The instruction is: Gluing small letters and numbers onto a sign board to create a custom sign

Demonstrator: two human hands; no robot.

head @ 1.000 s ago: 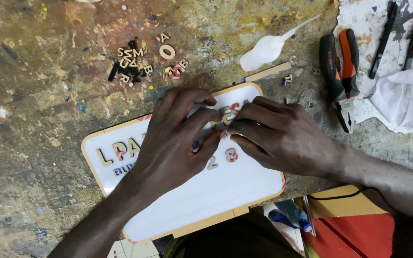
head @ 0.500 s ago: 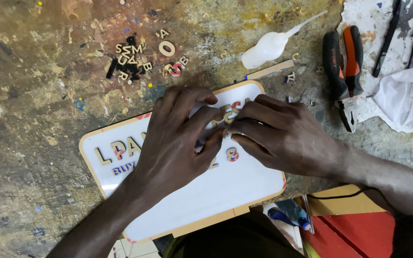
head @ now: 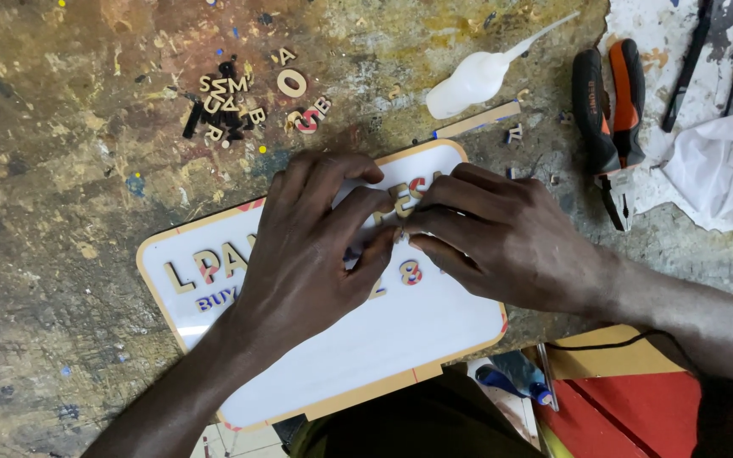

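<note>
both hands, left hand (head: 311, 246) and right hand (head: 502, 242), pinch a small wooden letter (head: 402, 203) onto the white sign board (head: 417, 326) at the counter's centre. placing seems underway; next calls for careful alignment. spare letters (head: 239, 97) lie at eleven o'clock, glue bottle (head: 472, 80) at one.

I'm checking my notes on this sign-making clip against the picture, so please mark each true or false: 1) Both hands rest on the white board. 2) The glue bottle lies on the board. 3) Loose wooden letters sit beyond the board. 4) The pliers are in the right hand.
1) True: the left hand and right hand meet fingertip to fingertip over the white board.
2) False: the white glue bottle lies on the paint-stained table, beyond the board.
3) True: the loose letters lie in a heap there.
4) False: the orange-and-black pliers lie untouched on the table.
</note>
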